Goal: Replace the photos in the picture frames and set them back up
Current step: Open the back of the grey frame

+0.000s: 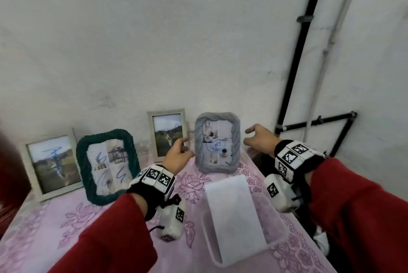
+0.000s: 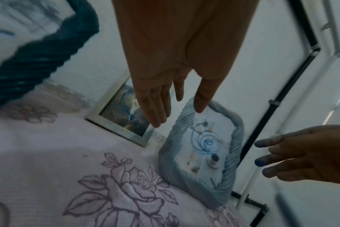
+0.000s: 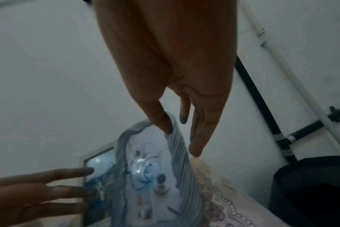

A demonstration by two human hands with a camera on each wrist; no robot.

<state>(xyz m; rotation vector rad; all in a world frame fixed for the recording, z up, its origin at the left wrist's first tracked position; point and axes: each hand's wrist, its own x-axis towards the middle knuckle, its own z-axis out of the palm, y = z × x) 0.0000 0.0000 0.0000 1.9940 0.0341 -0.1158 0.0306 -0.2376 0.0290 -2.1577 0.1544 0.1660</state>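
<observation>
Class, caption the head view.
Both open hands, left hand and right hand, flank the upright grey frame.

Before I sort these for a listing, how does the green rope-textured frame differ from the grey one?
The green rope-textured frame stands far left of the grey rope-textured frame and looks larger; open hands flank only the grey one. Both are upright with scribbled collage photos.
</observation>
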